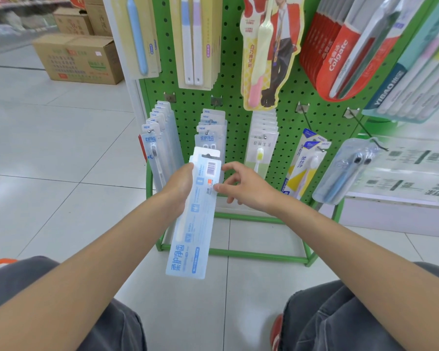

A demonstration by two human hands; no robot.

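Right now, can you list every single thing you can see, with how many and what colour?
held toothbrush packs: at least two, pale blue, in front of the rack
pegboard rack: one, green, standing on the floor
hanging toothbrush packs: many, mostly clear and pale, on the rack's hooks
Colgate packs: a row, red, top right
cardboard boxes: several, brown, on the floor at upper left
floor tiles: many, white, all around
trousers: grey, along the bottom edge
shoe: one showing, red, bottom
left hand: grips the held packs
right hand: fingertips touch the front pack's right edge
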